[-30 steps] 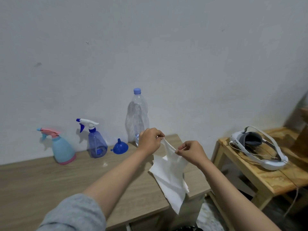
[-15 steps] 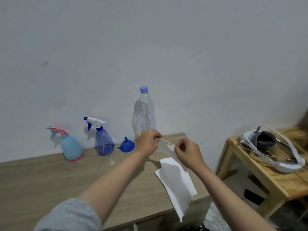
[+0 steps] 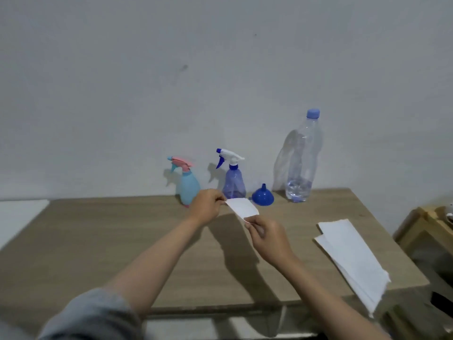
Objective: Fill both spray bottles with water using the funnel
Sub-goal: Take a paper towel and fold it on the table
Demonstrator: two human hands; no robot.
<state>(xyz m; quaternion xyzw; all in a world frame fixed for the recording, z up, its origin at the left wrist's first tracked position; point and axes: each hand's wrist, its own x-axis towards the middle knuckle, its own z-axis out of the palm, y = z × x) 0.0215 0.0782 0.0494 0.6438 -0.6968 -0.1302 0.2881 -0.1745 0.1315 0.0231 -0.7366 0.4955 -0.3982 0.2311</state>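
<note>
A: What changed since half a second back?

B: View swung left, so the bottles sit mid-frame. The big tissue that hung from both hands now lies flat at the tabletop's right front corner, tissue sheet (image 3: 353, 258), overhanging the front edge a bit. Hands now hold only a small white piece (image 3: 242, 207) between them, above the tabletop (image 3: 122, 241).

A: Hand states?

B: Left hand (image 3: 207, 206) pinches the piece's far end, right hand (image 3: 268, 238) pinches the near end. Both curled on it.

A: Task things?

B: All along the back edge by the wall: pink-and-blue spray bottle (image 3: 187, 185), purple spray bottle (image 3: 234, 179) just right of it, blue funnel (image 3: 262, 196) upside down next, then the clear water bottle (image 3: 300, 158), capped, a little water at the bottom.

A: Any labels or writing?

B: None readable.
</note>
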